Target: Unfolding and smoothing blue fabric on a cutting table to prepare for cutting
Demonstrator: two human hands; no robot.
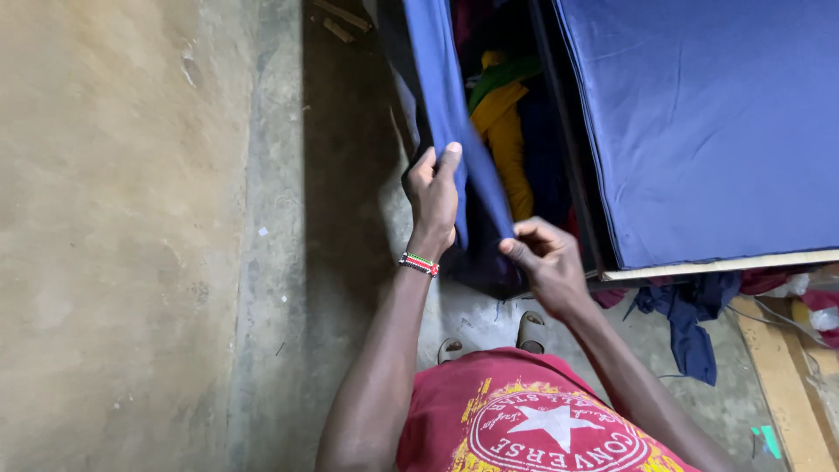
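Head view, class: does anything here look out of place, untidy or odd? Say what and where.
Yes. Dark blue clothes spill from under the blue-covered board onto the concrete floor. Both hands, left hand and right hand, pinch a blue cloth flap aside, showing jumbled yellow and green garments.

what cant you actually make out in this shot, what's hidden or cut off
- Head view: what the blue fabric strip is attached to at its top is cut off by the upper edge.
- Clothes in the dark gap: mostly hidden by the strip and shadow, so individual pieces cannot be told.
- Left hand palm and right hand fingertips: hidden behind the fabric they grip.
- Feet: partly covered by the red shirt.
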